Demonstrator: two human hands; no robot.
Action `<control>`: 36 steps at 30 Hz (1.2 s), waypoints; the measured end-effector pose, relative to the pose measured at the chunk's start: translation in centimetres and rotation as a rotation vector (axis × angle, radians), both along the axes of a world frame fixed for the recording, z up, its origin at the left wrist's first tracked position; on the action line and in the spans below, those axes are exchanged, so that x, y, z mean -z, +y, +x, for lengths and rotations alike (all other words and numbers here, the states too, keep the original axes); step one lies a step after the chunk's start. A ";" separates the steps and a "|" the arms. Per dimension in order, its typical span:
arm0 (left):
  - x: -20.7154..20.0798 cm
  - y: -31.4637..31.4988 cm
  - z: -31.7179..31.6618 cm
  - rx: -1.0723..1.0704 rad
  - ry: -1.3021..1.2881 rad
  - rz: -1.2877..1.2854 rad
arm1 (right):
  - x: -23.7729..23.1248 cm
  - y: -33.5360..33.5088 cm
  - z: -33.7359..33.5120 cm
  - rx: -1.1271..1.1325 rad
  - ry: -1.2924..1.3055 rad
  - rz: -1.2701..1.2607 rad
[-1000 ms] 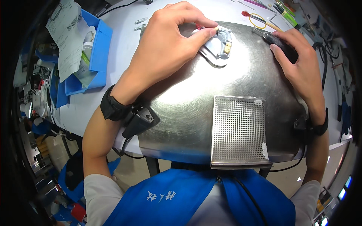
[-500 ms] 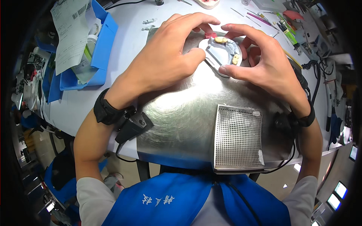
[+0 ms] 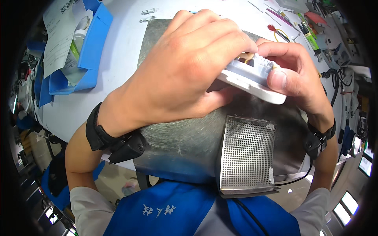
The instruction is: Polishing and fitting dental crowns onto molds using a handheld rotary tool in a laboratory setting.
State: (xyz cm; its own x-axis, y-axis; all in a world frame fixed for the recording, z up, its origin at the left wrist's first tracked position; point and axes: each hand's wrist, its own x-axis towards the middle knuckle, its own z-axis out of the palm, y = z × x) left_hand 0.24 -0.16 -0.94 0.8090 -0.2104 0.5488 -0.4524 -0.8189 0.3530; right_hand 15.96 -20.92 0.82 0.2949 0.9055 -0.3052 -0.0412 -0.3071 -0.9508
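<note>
A dental model [image 3: 252, 87] with a white base, a grey upper part and yellowish teeth is raised in front of me, tilted so that its edge shows. My left hand [image 3: 185, 67] curls over its left side, fingers on top by the teeth and thumb underneath. My right hand [image 3: 297, 69] grips the other end, thumb against the front edge and fingers behind. The left fingers and the back of the model hide part of the teeth. Below lies a brushed metal sheet [image 3: 169, 153].
A perforated metal tray [image 3: 248, 157] sits at the sheet's near edge. To the left stands a blue bin [image 3: 96, 47] with a paper slip [image 3: 59, 43] and bottles. Thin tools, a red brush [image 3: 277, 32] and a green pen-like tool [image 3: 310, 39] lie at the far right.
The dental model has been lifted nearer and tilted from face-up to edge-on. Both hands have closed in on it, the left one now over its top. The red brush behind has come into sight.
</note>
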 end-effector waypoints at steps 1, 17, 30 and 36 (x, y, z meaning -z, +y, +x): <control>0.1 -0.2 -0.2 0.002 -0.034 0.004 | 0.0 -0.1 -0.1 -0.012 0.028 -0.005; 0.3 -0.2 0.0 0.103 -0.237 -0.083 | 0.1 0.3 -0.7 0.051 0.224 0.079; 1.1 -1.0 -0.2 0.024 -0.292 -0.048 | -0.7 0.0 -1.3 0.067 0.137 0.102; 1.5 -1.2 0.0 0.036 -0.328 -0.062 | -2.4 0.2 -3.0 0.192 0.064 0.008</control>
